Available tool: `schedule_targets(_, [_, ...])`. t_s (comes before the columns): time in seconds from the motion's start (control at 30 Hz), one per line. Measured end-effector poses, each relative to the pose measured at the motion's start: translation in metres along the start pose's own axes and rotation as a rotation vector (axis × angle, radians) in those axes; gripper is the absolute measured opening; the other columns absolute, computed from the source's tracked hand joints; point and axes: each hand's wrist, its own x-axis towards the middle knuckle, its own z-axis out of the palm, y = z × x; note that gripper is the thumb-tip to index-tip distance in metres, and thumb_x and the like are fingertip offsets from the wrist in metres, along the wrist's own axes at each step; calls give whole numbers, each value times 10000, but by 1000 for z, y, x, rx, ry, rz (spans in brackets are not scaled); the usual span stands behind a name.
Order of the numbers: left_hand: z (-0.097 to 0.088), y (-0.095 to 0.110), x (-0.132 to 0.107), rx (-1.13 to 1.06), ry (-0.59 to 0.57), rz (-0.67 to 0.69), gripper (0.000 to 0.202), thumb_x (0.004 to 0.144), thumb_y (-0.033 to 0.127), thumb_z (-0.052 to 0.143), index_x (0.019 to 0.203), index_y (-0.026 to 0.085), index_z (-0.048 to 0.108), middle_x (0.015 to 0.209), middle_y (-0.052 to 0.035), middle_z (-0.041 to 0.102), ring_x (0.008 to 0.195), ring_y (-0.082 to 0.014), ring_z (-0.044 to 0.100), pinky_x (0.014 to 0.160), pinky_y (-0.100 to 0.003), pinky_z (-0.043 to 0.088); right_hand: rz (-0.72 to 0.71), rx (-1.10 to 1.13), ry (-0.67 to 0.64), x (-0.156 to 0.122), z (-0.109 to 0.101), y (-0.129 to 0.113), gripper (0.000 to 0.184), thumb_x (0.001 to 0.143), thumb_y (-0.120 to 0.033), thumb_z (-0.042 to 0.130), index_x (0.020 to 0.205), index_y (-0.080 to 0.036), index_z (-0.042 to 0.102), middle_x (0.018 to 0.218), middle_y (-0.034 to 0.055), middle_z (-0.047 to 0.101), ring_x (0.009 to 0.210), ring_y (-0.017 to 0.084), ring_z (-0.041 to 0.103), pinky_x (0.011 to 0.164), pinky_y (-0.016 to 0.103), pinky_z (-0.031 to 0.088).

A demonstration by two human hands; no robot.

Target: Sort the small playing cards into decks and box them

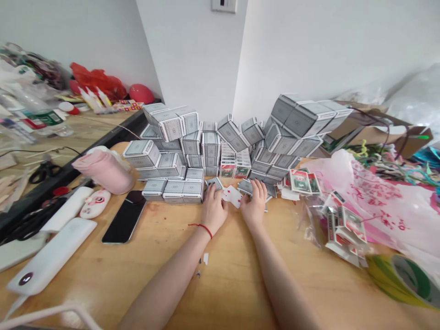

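Observation:
My left hand (215, 211), with a red string at the wrist, has its fingers curled over a small grey-backed deck of playing cards (213, 181). The right hand (255, 202) bends its thumb and fingers around more grey-backed playing cards (244, 186) on the tabletop. Between the two hands a few face-up cards (232, 196) with red marks lie fanned. Behind them rise stacks of grey patterned card decks (173, 126), with another tall, tilted pile (302, 117) at the right. My palms hide part of what the fingers touch.
Red and green card boxes (227, 169) stand among the stacks. Torn card boxes (347, 229), a pink-printed plastic bag (388, 197) and yellow-green tape (402, 279) lie at right. A phone (124, 217), a white power bank (51, 256) and a pink roll (105, 169) are at left.

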Motion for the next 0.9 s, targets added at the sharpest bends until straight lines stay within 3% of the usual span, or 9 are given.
schedule_targets(0.13, [5, -6, -1, -35, 30, -47, 484, 724, 36, 427, 1190, 139, 349, 1274, -154, 364, 1261, -281, 260, 1012, -492, 293, 23, -75, -116, 1, 7, 16, 518, 710, -197, 476, 1221, -145, 403, 1224, 146, 444, 1140, 305, 321, 907, 492, 306])
schedule_targets(0.27, [6, -9, 1, -67, 33, -54, 481, 744, 65, 435, 1205, 155, 331, 1271, -153, 371, 1243, -283, 288, 995, -506, 301, 38, -83, -176, 2, 9, 25, 440, 721, -247, 505, 1147, -145, 464, 1060, 151, 533, 1035, 303, 386, 867, 494, 317])
schedule_targets(0.5, [-6, 0, 3, -82, 50, -72, 383, 726, 120, 478, 1103, 159, 423, 985, -109, 513, 1015, -267, 473, 863, -444, 405, 100, 112, 39, 4, 0, 2, 471, 709, -331, 538, 1145, -191, 431, 1081, 130, 406, 997, 259, 432, 778, 396, 414])
schedule_targets(0.63, [-6, 2, 3, -132, 78, -2, 491, 675, 38, 453, 1145, 168, 393, 1169, -121, 440, 1157, -258, 373, 970, -454, 327, 101, 272, -61, 0, -1, -13, 522, 683, -271, 548, 1178, -191, 403, 1088, 120, 384, 1021, 240, 441, 785, 369, 439])
schedule_targets(0.73, [2, -3, 3, -164, 65, -46, 587, 676, 27, 433, 1236, 131, 290, 1301, -163, 318, 1253, -278, 256, 1014, -487, 273, 125, 338, -160, -4, 4, -17, 512, 652, -223, 554, 1150, -192, 438, 1110, 118, 376, 1033, 240, 448, 791, 371, 453])
schedule_targets(0.9, [8, -6, 3, -268, 39, -102, 629, 638, -26, 394, 1236, 141, 292, 1282, -139, 359, 1245, -231, 298, 1038, -429, 284, 64, 392, -357, -7, 11, -16, 502, 628, -147, 542, 1124, -186, 475, 1133, 120, 433, 1094, 248, 434, 889, 402, 408])
